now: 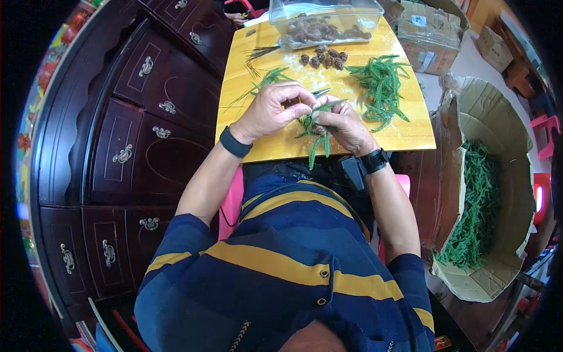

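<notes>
My left hand (pixel 272 108) and my right hand (pixel 343 123) meet over the front of a yellow table (pixel 404 132). Together they hold a small bundle of green artificial pine sprigs (pixel 314 132), whose tips hang down over the table's front edge. A small brown pine cone seems to sit inside the bundle by my right fingers. A loose pile of green sprigs (pixel 381 88) lies to the right of my hands. Several brown pine cones (pixel 322 58) lie further back, with more in a clear plastic tub (pixel 325 20).
A dark wooden cabinet with metal drawer handles (pixel 141 117) stands close on the left. An open cardboard box (pixel 516 193) on the right holds many green sprigs. Thin needle stems (pixel 258 56) lie at the table's back left. More cardboard boxes (pixel 431 32) stand behind.
</notes>
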The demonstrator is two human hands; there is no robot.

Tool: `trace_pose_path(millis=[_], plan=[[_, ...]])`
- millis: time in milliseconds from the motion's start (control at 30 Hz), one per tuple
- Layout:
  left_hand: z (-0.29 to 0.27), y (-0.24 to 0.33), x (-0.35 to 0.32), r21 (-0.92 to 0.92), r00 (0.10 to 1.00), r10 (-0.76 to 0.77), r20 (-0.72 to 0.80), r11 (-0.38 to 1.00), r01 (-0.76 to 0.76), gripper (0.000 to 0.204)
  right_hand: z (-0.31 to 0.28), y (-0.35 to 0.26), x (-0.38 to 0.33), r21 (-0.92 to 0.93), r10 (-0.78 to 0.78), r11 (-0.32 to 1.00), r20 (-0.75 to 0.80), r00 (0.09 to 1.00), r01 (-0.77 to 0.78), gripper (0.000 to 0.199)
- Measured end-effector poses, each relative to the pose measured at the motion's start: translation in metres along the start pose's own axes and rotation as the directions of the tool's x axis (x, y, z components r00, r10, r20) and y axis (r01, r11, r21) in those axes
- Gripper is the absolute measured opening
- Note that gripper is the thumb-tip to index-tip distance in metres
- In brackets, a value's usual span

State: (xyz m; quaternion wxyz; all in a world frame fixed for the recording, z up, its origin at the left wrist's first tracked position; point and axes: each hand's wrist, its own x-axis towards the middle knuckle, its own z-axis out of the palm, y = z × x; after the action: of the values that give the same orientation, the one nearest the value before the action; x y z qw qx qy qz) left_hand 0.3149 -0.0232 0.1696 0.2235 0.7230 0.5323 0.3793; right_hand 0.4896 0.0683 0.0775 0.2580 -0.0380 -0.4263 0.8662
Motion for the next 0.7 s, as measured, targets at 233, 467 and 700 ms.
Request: trace_pose_path(millis=[233, 467, 700], plan=[[-0.012, 0.013, 0.0, 0.064, 0.989, 0.076, 0.13, 0.994, -0.085, 0.018, 0.003, -0.001, -0.003, 0.04, 0.067, 0.997, 0.066, 0.996, -0.07, 0.014], [-0.015, 0.006, -0.001, 0.163, 0.962, 0.214, 0.171, 0.957, -0.242, 0.021, -0.001, 0.001, -0.003, 0.012, 0.109, 0.994, 0.153, 0.982, -0.113, 0.015], [-0.018, 0.006, 0.001, 0.201, 0.952, 0.199, 0.23, 0.948, -0.247, 0.018, -0.001, -0.003, -0.006, -0.016, 0.136, 0.991, 0.178, 0.975, -0.135, 0.018]])
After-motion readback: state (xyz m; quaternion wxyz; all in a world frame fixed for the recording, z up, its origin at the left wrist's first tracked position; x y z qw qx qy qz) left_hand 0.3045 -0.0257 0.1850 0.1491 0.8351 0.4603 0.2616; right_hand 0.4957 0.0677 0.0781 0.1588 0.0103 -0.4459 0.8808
